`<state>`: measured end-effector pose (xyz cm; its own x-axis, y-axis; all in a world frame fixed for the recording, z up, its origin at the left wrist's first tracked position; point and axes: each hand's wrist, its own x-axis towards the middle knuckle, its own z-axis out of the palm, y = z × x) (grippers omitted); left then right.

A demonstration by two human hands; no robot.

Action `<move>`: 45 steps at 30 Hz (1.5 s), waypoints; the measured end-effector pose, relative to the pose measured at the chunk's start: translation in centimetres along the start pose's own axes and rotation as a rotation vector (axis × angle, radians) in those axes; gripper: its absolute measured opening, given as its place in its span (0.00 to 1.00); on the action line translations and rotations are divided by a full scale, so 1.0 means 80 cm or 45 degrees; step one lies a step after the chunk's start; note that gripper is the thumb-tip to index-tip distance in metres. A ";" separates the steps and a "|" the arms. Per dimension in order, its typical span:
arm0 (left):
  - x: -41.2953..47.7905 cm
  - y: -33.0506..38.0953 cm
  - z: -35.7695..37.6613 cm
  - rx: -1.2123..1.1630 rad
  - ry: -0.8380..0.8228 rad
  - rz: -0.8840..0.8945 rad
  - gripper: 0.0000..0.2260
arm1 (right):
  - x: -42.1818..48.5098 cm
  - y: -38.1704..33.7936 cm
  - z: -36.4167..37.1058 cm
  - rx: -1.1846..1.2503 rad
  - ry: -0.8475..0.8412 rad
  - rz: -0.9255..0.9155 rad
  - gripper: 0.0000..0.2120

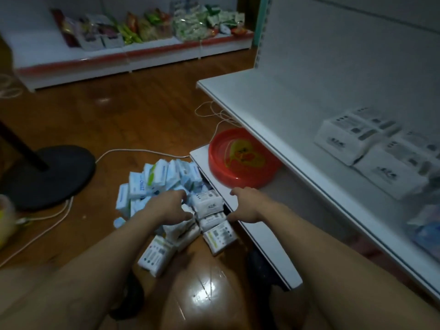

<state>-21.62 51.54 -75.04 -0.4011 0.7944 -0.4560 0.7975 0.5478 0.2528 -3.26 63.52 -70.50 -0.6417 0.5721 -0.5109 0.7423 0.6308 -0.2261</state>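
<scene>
- Now, left hand (171, 207): fingers spread apart, over the pile of tissue packs (164, 179) lying under and beyond it.
- Right hand (244, 208): fingers loosely apart, holding nothing; white pack (208, 203) just left of it, between both hands.

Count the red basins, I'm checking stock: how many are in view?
1. The red basin sits on the bottom shelf, partly under the upper shelf, beyond the right hand. Others may be hidden further under.
</scene>
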 end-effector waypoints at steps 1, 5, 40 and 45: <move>0.001 -0.012 0.014 0.010 -0.039 -0.044 0.28 | 0.011 -0.008 0.007 -0.013 -0.022 -0.003 0.35; -0.003 -0.067 0.077 -0.105 -0.145 -0.211 0.27 | 0.061 -0.041 0.036 -0.027 -0.068 -0.030 0.37; 0.000 -0.149 0.191 -0.285 -0.030 -0.649 0.39 | 0.168 -0.093 0.171 0.243 0.048 0.094 0.39; -0.044 -0.100 0.094 -0.273 0.229 -0.538 0.36 | 0.086 -0.072 0.079 0.451 0.278 0.110 0.37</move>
<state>-23.21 42.41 -81.89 -0.7551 0.5138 -0.4072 0.4456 0.8578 0.2561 -10.74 60.54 -77.97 -0.5716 0.7366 -0.3616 0.7913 0.3780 -0.4807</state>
